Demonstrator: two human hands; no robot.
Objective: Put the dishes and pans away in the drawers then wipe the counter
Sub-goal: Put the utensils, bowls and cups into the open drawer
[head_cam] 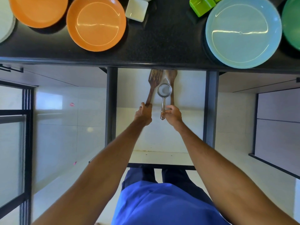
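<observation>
While reaching into the open drawer [186, 103], grips the slotted wooden spatula [153, 85] by its handle with the left hand [143, 115], fingers curled round it. Pinches the handle of the metal strainer [164, 90] with the right hand [172, 115], fingers narrow. Both utensils side by side in the drawer, a wooden spoon [172, 75] overlapped by the strainer's bowl. Above, on the dark tabletop [162, 46]: two orange plates [96, 23], a blue plate [243, 32], a white square dish [136, 9].

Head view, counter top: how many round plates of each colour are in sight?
Orange plates: 2
Light blue plate: 1
Green plate, cut off at the right edge: 1
Whitish plate, cut off at the left edge: 1
Total: 5
</observation>
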